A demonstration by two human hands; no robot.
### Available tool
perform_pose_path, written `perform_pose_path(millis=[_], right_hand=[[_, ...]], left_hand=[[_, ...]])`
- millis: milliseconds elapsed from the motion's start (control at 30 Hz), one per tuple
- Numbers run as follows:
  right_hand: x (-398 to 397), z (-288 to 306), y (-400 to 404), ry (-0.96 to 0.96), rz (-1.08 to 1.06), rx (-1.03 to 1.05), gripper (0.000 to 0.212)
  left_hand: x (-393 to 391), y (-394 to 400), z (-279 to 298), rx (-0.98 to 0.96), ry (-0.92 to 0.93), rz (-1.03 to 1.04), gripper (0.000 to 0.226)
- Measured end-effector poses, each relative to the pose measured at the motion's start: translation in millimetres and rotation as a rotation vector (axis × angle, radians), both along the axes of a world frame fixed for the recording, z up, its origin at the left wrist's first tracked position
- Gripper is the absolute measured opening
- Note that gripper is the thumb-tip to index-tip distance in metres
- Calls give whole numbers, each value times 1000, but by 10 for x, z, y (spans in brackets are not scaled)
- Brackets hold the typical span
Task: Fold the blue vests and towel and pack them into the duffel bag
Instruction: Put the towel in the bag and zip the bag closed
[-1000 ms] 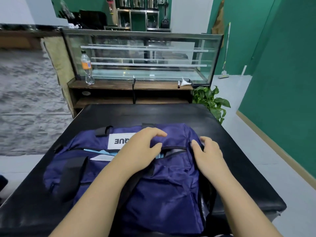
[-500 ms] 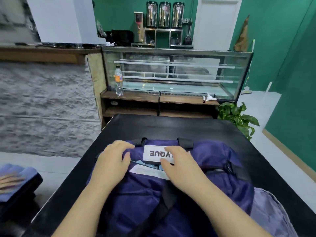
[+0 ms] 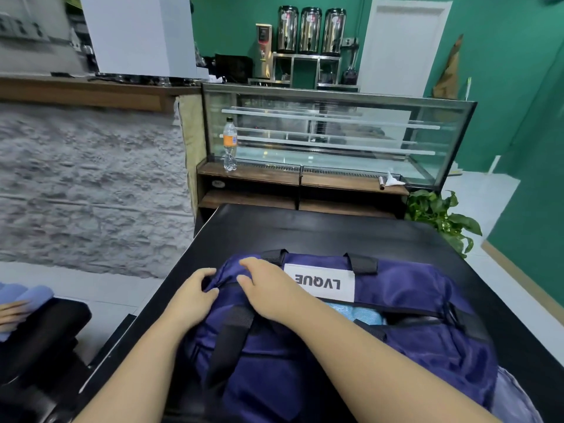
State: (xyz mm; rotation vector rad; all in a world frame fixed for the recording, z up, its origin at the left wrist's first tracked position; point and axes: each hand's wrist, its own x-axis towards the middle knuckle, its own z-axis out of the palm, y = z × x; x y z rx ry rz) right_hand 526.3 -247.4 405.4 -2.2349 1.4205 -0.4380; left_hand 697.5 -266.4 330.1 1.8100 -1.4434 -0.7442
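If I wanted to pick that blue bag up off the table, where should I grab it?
Probably by the black strap crossing the bag's top. Come from above: the strap lies loose on the fabric, so fingers could hook under it. The matching far loops by the white label would help lift it level.

Both forearms are bare and reach forward from the lower edge of the view, converging toward the same spot. The left hand (image 3: 192, 300) lies palm down, its fingers curled and its thumb bent inward so that fingertips and thumb pinch together on cloth at the near left end. The right hand (image 3: 268, 288) crosses over from the right, palm down, just beside the left one, its fingers bent and gripping the fabric, the thumb tucked toward the left hand.
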Motion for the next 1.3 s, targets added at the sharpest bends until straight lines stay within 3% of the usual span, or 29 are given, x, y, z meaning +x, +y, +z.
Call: perform_pose_path(millis=[200,400,467,533,633,867,1100,1300], right_hand=[[283,-233,-323,156,116,87,35],[398,-316,-341,240,67,-23,30],[420,-351,-348,257,59,-8,15],[426,-379,-335,304,23,25,32],[463,-392,-306,310,-24,71,21],[541,-417,-231,368,-63,11,27],[454,-451,-241,120,-145,8,25],[258,-315,-172,171,-160,-101,26]], left_hand=[[46,132,-105,-185,25,22,43],[32,206,-102,-276,-2,14,47],[38,210,-112,-282,-2,5,50],[49,203,-139,-278,3,-2,50],[47,206,-170,-271,7,-16,52],[23,228,-161,-220,-25,-55,56],[69,195,-231,-168,-19,-77,41],[33,194,-214,-213,4,55,35]])
